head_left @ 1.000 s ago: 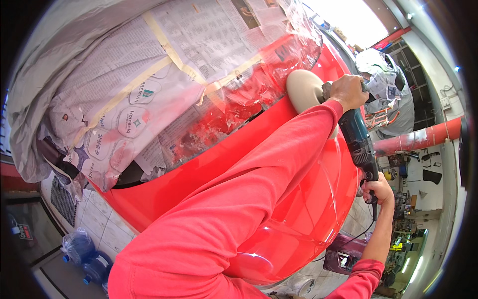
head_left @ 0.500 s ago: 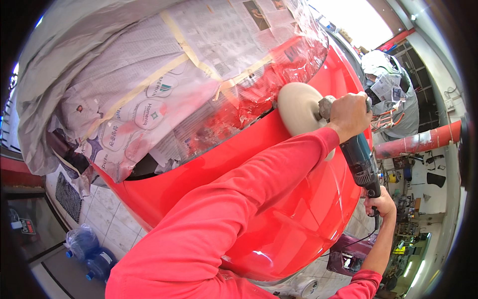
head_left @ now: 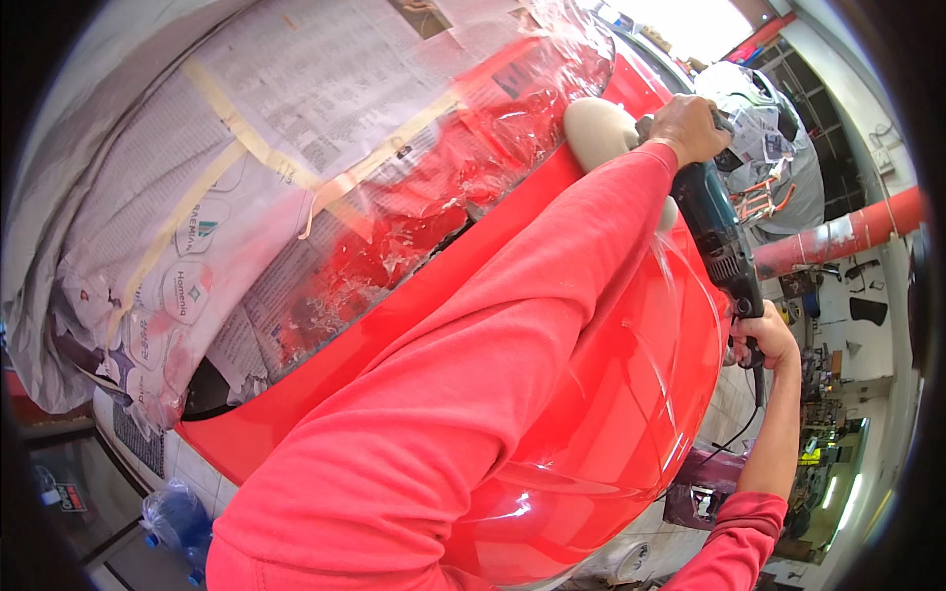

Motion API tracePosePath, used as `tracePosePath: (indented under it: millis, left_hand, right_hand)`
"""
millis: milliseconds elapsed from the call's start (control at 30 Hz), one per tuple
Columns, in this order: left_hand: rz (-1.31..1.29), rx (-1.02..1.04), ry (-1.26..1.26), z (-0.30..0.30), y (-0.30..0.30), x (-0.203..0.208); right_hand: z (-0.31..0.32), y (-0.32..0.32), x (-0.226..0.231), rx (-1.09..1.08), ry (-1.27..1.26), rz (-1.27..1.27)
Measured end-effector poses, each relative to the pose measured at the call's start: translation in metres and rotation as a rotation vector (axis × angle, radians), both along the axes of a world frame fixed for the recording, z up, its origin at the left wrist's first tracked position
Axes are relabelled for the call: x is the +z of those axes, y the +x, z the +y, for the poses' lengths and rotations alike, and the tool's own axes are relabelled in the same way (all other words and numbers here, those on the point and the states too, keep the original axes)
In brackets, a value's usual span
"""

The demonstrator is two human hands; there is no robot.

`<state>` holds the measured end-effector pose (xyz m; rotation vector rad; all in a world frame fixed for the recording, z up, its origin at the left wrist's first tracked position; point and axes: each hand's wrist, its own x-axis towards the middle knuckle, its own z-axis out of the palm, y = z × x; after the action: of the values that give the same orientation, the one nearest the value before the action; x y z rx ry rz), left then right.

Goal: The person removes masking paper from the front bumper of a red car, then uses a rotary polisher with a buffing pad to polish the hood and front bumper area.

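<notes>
My left hand (head_left: 685, 128) is wrapped round the front handle of a dark teal and black polisher (head_left: 711, 227). Lower on the same machine, my right hand (head_left: 774, 340) grips the rear handle, from which a black cord hangs. A cream round polishing pad (head_left: 596, 133) rests tilted against the far part of a glossy red car panel (head_left: 631, 394), beside its masked edge. Part of the pad is hidden behind my left sleeve, which stretches across the panel. Newspaper masking (head_left: 325, 108) with tape and red overspray borders the panel on the left.
A grey cover (head_left: 30, 286) drapes the far left. Blue water bottles (head_left: 177, 517) stand on the tiled floor at lower left. To the right are a red pole (head_left: 838, 241), another covered vehicle (head_left: 788, 187) and a purple box-like object (head_left: 695, 492). A white bucket (head_left: 626, 559) stands below.
Both hands have carried the polisher farther along the panel, toward its far end. The pad blurred with spin before looks smoother now. The whole view has shifted, with the masking lower and more to the left.
</notes>
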<state>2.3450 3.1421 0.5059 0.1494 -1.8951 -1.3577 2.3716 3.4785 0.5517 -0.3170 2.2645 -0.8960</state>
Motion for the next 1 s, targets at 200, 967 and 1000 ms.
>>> tracePosePath:
  millis: [200, 967, 1000]
  left_hand:
    - [0.007, 0.023, 0.012, 0.02, 0.053, 0.003]
    - [0.062, -0.023, -0.017, 0.006, -0.001, -0.006]
    - [0.047, -0.046, -0.012, 0.007, -0.004, -0.007]
  right_hand:
    - [0.015, 0.024, 0.005, 0.052, 0.042, -0.01]
    - [0.009, -0.007, -0.015, 0.013, -0.002, 0.013]
    - [0.01, -0.008, -0.017, -0.005, -0.006, 0.002]
